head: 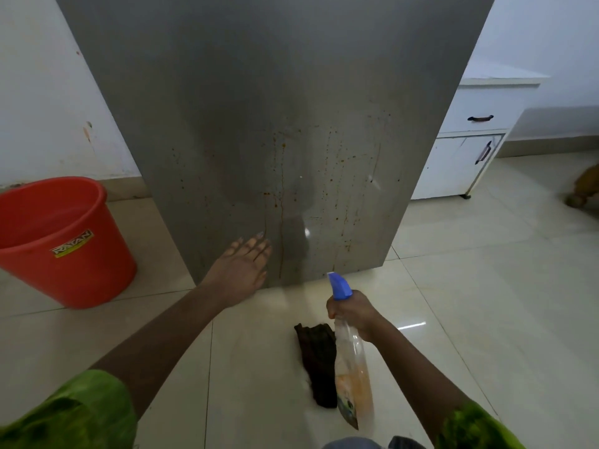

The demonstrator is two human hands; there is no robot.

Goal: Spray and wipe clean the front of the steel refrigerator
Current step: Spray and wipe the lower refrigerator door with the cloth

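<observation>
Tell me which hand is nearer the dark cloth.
Right. Right hand, gripping the spray bottle, is close beside the cloth; left hand rests on the refrigerator, farther off.

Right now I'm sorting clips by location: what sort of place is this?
Probably a home kitchen: a stained steel refrigerator stands on a tiled floor beside a white cabinet.

Open tiles on the right, a bucket crowding the left

The refrigerator front (275,124) is open to reach above the left hand (241,270), which lies flat on its lower part. A red bucket (61,241) stands near the fridge's lower left corner and narrows that side. Between the arms, a dark cloth (316,361) lies on the floor (486,286) just beside the spray bottle (351,361) that the right hand (353,314) grips. On the right, a white cabinet (460,157) stands beside the fridge — wide tiles lie before it.
</observation>
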